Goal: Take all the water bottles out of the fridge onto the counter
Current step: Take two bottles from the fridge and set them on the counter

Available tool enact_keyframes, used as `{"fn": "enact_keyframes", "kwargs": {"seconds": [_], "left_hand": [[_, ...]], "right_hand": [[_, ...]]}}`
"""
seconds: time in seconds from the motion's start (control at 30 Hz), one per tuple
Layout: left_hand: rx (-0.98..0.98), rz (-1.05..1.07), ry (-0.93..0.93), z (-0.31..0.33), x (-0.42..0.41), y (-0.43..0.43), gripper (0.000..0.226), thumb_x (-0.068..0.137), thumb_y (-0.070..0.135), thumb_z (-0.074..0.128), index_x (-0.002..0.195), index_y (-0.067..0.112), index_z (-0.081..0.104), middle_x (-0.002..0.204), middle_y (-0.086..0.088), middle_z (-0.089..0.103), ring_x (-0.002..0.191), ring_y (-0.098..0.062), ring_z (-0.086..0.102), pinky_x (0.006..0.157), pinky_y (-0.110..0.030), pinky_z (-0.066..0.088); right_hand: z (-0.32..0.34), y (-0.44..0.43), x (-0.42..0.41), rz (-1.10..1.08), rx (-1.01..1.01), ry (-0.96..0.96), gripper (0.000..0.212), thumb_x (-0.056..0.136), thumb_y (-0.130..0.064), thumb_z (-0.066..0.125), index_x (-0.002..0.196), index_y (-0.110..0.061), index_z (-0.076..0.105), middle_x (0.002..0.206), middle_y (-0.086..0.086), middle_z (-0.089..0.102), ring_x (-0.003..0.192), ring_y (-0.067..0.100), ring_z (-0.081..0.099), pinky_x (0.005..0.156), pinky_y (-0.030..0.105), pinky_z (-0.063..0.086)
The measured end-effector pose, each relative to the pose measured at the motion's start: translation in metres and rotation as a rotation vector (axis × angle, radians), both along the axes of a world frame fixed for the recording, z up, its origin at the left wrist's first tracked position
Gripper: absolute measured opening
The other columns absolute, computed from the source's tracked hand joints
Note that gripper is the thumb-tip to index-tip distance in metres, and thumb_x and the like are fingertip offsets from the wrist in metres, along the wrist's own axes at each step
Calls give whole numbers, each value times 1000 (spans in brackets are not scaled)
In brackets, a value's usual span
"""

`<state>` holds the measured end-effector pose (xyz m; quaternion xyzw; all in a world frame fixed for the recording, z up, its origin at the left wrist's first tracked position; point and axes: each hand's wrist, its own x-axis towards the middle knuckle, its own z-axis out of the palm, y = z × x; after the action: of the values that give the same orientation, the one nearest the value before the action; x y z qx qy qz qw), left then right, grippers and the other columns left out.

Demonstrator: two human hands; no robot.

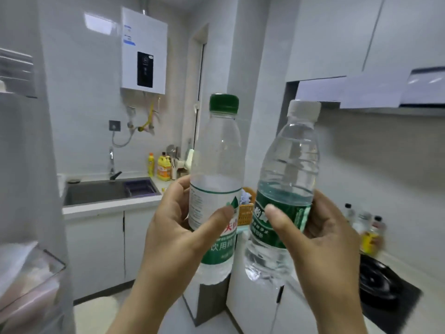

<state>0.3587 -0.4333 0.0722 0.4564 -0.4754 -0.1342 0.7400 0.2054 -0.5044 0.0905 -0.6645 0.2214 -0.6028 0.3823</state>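
While the left hand (pixel 178 227) wraps the label of the green-capped bottle (pixel 218 189), thumb across the front, the right hand (pixel 320 239) grips the white-capped bottle (pixel 284 194) the same way. Both bottles are held in the air, nearly touching, the right-hand one tilted, with the counter (pixel 108 204) beyond the fingers.
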Motion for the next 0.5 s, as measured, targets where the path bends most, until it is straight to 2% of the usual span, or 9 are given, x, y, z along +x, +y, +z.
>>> {"fn": "enact_keyframes", "kwargs": {"seconds": [0.07,0.2,0.27,0.5], "left_hand": [[13,-78,-5,-3,-1,-13,62,55,42,79,113,31,59,102,3,74,92,-17,72,74,-30,60],[34,-235,-20,-7,-16,-38,53,58,34,82,107,37,61,100,6,75,90,-14,72,73,-28,59],[24,-313,-23,-8,-31,-48,48,59,37,79,104,42,62,100,7,74,90,-13,72,74,-27,59],[33,-549,-18,-4,-99,-78,54,69,27,85,115,26,59,102,4,74,92,-13,72,75,-26,59]], "right_hand": [[-2,1,-8,-78,6,-7,41,67,-32,79,107,-30,70,101,-13,74,96,7,70,82,33,55],[-5,7,-29,-196,27,-20,38,68,-22,80,104,-28,70,95,-12,75,88,5,71,71,18,56],[-8,9,-44,-282,41,-9,38,69,-19,81,105,-27,69,95,-11,75,87,6,71,72,18,56],[-3,19,-110,-515,30,-28,27,70,-18,80,95,-26,70,84,-8,75,76,7,71,62,15,54]]}}
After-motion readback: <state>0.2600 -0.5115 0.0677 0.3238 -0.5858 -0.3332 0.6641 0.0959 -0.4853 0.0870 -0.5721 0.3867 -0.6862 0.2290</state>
